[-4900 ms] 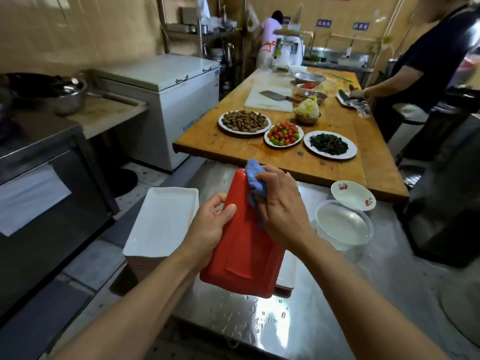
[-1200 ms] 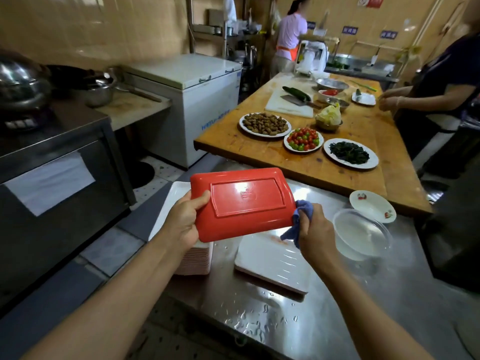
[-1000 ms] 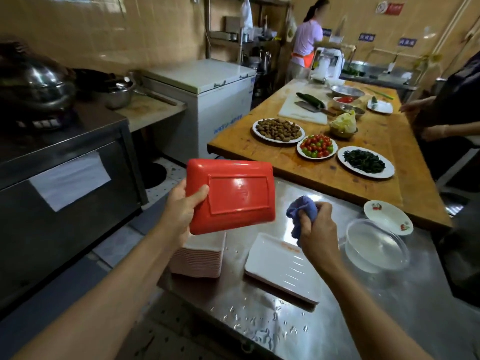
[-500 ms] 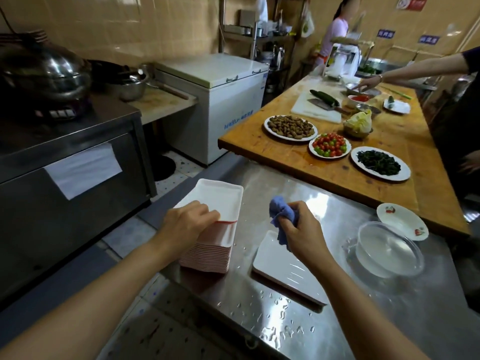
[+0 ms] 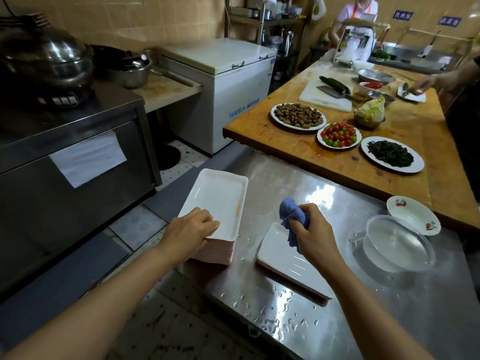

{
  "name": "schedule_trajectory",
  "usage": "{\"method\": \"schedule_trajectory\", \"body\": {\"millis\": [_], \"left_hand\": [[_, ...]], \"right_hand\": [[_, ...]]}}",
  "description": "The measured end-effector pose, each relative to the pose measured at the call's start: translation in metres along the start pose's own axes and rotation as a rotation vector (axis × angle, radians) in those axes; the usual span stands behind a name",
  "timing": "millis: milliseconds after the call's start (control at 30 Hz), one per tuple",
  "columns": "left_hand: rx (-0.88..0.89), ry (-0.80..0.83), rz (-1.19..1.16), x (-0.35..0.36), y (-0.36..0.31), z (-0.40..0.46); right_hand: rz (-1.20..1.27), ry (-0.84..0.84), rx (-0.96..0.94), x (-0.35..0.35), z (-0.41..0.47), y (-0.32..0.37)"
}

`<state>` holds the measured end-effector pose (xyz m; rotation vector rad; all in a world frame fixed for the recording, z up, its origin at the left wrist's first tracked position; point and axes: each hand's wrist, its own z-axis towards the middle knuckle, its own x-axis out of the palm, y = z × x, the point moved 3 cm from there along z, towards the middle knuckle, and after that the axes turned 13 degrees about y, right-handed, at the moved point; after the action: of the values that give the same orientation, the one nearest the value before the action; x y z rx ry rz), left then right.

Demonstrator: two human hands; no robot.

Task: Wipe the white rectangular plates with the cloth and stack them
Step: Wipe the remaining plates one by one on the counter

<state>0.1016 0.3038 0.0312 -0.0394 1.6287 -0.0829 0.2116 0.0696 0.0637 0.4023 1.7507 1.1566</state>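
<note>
Standing by the wet steel counter (image 5: 324, 302), I watched the person's left hand (image 5: 191, 233) rest on the near corner of the stack of white rectangular plates (image 5: 217, 203), fingers curled over the top plate's near rim; whether they gripped it I could not tell. Just right of the stack, the right hand (image 5: 310, 233) had its fingers bunched around a blue cloth (image 5: 292, 216), clutching it above a single white plate (image 5: 288, 263) that lay flat on the counter, close beside the stack but apart from it. Water drops speckled the steel nearer than that plate. Well to the right of the stack sat a clear plastic bowl (image 5: 397, 242), and just past it a small white dish with red cherries (image 5: 413, 215). Beyond the stack a wooden table (image 5: 324, 162) carried a plate of peanuts (image 5: 298, 116), a plate of small tomatoes (image 5: 339, 133) and a plate of dark greens (image 5: 391, 153). Left of the table stood a white chest freezer (image 5: 228, 84).
</note>
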Motion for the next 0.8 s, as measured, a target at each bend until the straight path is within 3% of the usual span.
{"method": "schedule_trajectory", "body": {"millis": [133,300,400,500,567,800], "left_hand": [[-0.057,0.102,0.064,0.009,0.005,0.011],[-0.122,0.114,0.051,0.01,0.003,0.016],[-0.137,-0.007,-0.042,-0.002,-0.016,0.021],[0.03,-0.176,-0.105,-0.015,-0.054,0.031],[0.125,-0.202,-0.161,-0.011,-0.08,0.042],[-0.14,0.249,-0.441,0.069,-0.101,0.094]], "right_hand": [[0.005,0.007,0.02,0.0,0.0,-0.005],[0.028,0.009,0.041,0.0,-0.003,-0.013],[0.036,-0.007,0.056,-0.004,-0.005,-0.02],[0.018,-0.042,0.074,-0.013,-0.01,-0.033],[0.002,-0.069,0.105,-0.022,-0.014,-0.046],[-0.092,-0.137,0.218,-0.034,-0.033,-0.1]]}}
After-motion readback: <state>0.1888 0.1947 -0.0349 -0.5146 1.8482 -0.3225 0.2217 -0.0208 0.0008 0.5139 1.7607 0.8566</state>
